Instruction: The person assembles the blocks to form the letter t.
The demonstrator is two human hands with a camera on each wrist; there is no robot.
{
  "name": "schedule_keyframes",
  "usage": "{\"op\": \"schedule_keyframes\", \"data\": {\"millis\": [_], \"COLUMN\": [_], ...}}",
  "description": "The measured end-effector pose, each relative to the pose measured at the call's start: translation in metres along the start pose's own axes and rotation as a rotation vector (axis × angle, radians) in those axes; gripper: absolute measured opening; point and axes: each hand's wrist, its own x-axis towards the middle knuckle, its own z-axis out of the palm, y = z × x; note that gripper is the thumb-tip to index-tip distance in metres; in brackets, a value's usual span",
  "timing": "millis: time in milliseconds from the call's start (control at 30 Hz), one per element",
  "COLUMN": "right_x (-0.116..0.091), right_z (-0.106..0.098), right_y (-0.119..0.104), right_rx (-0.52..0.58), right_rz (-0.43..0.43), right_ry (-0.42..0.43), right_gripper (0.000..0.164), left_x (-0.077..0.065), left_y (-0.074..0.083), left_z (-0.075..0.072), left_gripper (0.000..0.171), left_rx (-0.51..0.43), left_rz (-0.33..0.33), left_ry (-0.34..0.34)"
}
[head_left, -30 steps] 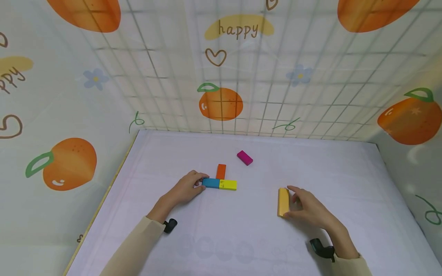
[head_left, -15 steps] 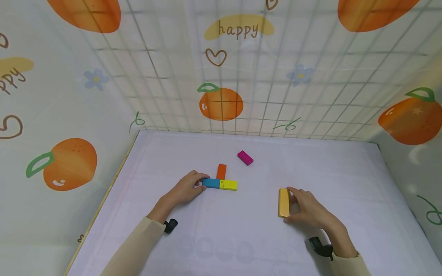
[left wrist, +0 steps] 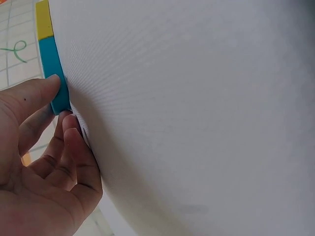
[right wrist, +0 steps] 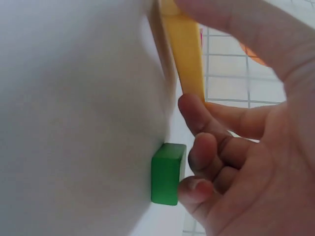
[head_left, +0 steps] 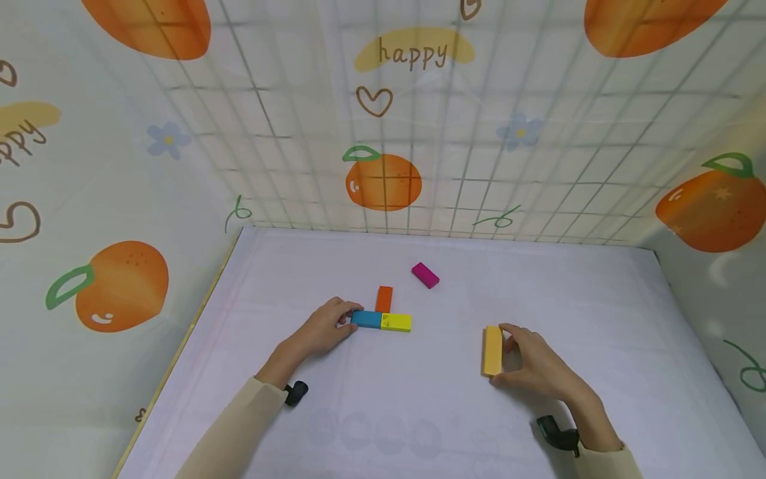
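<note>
On the white tabletop, my left hand (head_left: 326,324) pinches the left end of a blue block (head_left: 366,320) between thumb and index finger. A bright yellow block (head_left: 396,322) continues the line end to end with it. Behind where those two meet, an orange block (head_left: 384,299) points away from me. To the right, my right hand (head_left: 534,362) grips a long amber-yellow block (head_left: 493,351) by its far and near ends. The right wrist view shows a green block (right wrist: 167,174) beside that hand's curled lower fingers; the hand hides it in the head view.
A magenta block (head_left: 425,275) lies at a slant farther back on the white tabletop (head_left: 443,412). Behind the table rises a printed cloth wall (head_left: 287,173) over a wire grid, with more printed cloth at both sides.
My right thumb has shifted slightly round to the near end of the amber-yellow block, which has turned a little. The left hand and the other blocks stay in place.
</note>
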Motion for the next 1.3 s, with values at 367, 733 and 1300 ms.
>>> {"op": "schedule_keyframes", "data": {"millis": [367, 733, 1300], "right_x": [0.004, 0.011, 0.020], "right_z": [0.008, 0.020, 0.035], "right_y": [-0.006, -0.014, -0.024], "right_rx": [0.049, 0.118, 0.132], "right_rz": [-0.026, -0.057, -0.052], "right_ry": [0.009, -0.003, -0.045], "right_gripper": [0.096, 0.096, 0.097], "left_x": [-0.001, -0.001, -0.001], "left_y": [0.002, 0.002, 0.004], "left_z": [0.000, 0.000, 0.000], "left_gripper": [0.038, 0.038, 0.038], "left_rx": [-0.010, -0.011, -0.014], "left_rz": [-0.012, -0.018, -0.025], "left_ry": [-0.004, -0.001, 0.002]}}
